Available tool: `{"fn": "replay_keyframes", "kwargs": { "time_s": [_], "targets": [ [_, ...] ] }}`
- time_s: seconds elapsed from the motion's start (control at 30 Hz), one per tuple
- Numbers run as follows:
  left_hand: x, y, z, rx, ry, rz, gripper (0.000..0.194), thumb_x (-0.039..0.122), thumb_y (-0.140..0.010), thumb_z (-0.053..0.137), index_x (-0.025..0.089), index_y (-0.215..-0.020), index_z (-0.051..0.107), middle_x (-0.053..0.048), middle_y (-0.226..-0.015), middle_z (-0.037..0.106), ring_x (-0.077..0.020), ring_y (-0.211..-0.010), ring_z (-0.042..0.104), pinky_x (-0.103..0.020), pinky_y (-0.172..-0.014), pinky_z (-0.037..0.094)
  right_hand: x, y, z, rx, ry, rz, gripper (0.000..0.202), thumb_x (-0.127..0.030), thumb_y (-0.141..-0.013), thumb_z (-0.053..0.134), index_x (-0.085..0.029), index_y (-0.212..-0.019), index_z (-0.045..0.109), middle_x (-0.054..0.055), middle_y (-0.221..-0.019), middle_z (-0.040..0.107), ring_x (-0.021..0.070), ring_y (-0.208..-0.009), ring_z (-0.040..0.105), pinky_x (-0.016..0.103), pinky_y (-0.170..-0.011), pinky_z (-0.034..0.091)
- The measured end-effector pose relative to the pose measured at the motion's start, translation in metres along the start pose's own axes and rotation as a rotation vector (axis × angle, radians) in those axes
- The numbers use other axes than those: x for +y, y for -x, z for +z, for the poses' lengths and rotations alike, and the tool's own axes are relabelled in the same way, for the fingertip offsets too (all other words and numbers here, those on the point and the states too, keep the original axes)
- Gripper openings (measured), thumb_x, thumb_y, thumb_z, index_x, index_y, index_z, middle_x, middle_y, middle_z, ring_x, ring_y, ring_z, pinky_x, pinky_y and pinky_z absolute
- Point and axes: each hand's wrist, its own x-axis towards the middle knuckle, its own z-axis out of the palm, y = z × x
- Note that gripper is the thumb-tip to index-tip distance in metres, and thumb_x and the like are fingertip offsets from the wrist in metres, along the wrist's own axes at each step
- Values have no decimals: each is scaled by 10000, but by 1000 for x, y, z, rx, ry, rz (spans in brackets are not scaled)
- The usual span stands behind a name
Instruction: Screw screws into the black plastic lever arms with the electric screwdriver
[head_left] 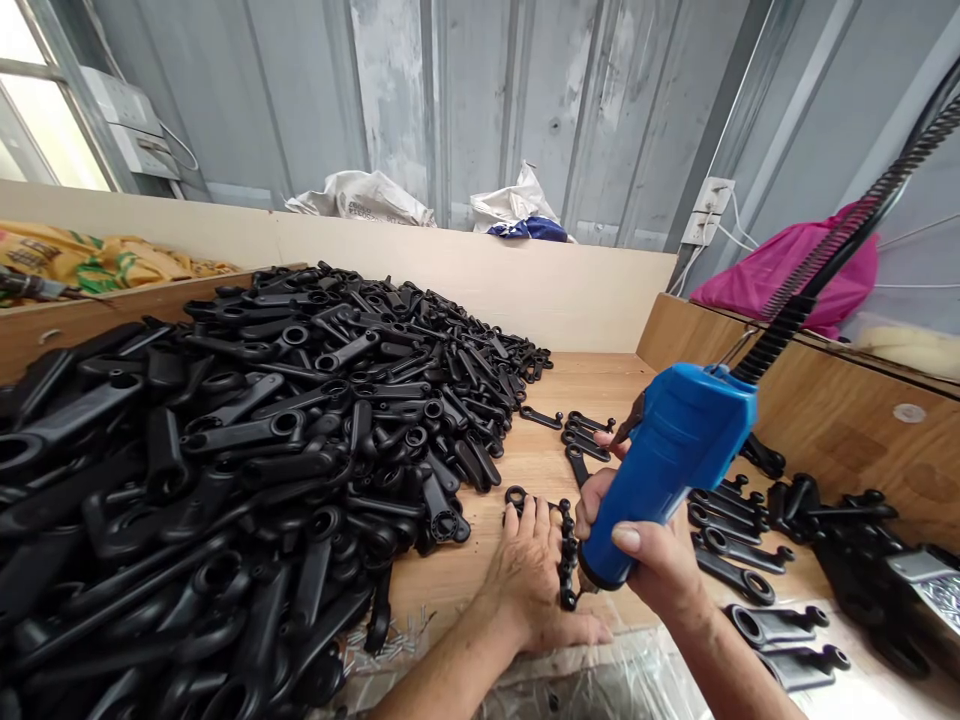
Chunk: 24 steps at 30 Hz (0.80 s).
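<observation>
My right hand (660, 560) is closed around a blue electric screwdriver (667, 440), tilted with its lower end down near the table. The tip meets the knobbed end of a black crank handle (568, 598), but the contact itself is partly hidden. Palm down, my left hand (525, 570) lies over a row of black crank handles, fingers stretched forward and thumb pointing right under the screwdriver. Most of that row is covered by the hand; a ring end (515, 496) and several knobs show. Loose screws (397, 635) lie left of my left wrist.
A big heap of black handles (300, 400) fills the left side. More handles (739, 545) lie in rows at right, near a container of shiny screws (930, 590). A spring-wrapped cord (832, 240) rises from the screwdriver. Clear plastic sheeting (615, 675) covers the near edge.
</observation>
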Motion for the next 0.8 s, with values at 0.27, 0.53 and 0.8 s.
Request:
{"fn": "replay_keyframes", "kwargs": {
  "time_s": [0.27,0.53,0.8],
  "targets": [
    [2,-1,-5,-21,17,-12,1220,837,-629,558,82,-1455,72,-255,-1481,2,-401,-1362,-68,-589,-1085,-37,4,3,-5,-2,76,41,301,-390,-567,767,-153,-717,660,15,-620,569,159,-529,526,275,-480,436],
    [2,-2,-4,-42,-15,-18,1201,862,-634,521,146,-1469,40,-180,-1508,-34,-403,-1365,-77,-606,-1091,-41,3,4,0,7,106,50,309,-396,-551,771,-148,-684,643,13,-606,564,157,-520,521,265,-458,413],
    [2,-2,-6,-71,-27,-29,1217,869,-630,505,128,-1470,31,-198,-1505,-29,-399,-1361,-108,-607,-1092,-34,7,3,-6,5,83,22,304,-406,-568,768,-152,-703,673,16,-628,578,160,-534,524,276,-482,431]
  ]
}}
